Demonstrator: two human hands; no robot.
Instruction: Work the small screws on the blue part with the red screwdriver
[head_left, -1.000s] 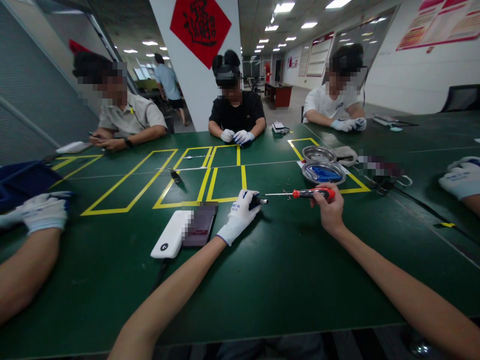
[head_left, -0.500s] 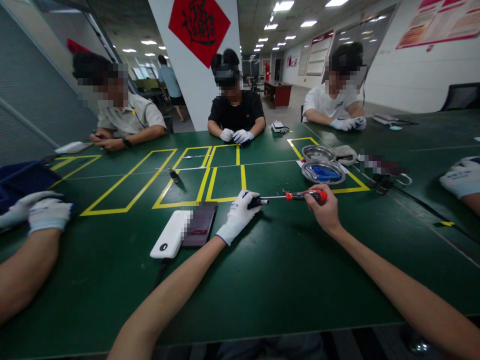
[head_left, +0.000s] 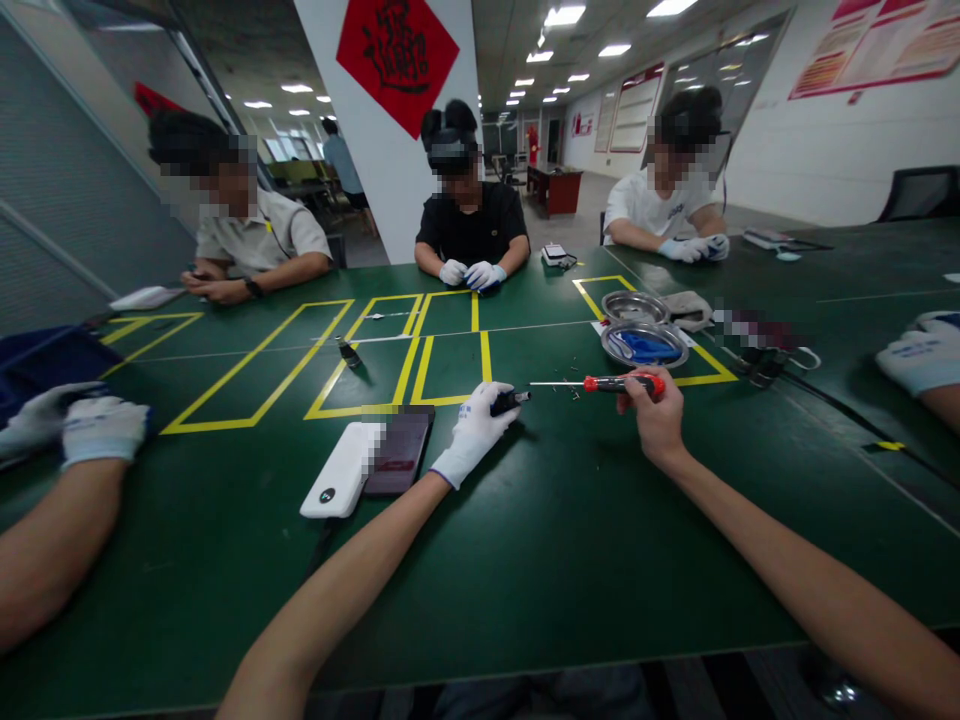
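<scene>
My left hand (head_left: 480, 428), in a white glove, is closed around a small black cylindrical part (head_left: 508, 402) with a metallic end facing right. Its exact kind is too small to make out. My bare right hand (head_left: 654, 415) grips the red and black handle of a screwdriver (head_left: 624, 384). The shaft points left, and its tip stands just short of the black part, apart from it. Several small screws (head_left: 574, 392) lie on the green table (head_left: 540, 580) by the shaft. A similar dark part (head_left: 349, 352) stands farther left.
Two metal bowls (head_left: 636, 306) stand beyond my right hand, the nearer one holding a blue item (head_left: 643, 347). A white power bank (head_left: 341, 470) and a dark phone (head_left: 401, 455) lie left of my forearm. Co-workers' gloved hands (head_left: 105, 430) rest at both sides; yellow tape (head_left: 255, 415) marks rectangles.
The screwdriver has drawn back to the right, so its tip has left the end of the black part. My left hand has barely moved and keeps its hold.
</scene>
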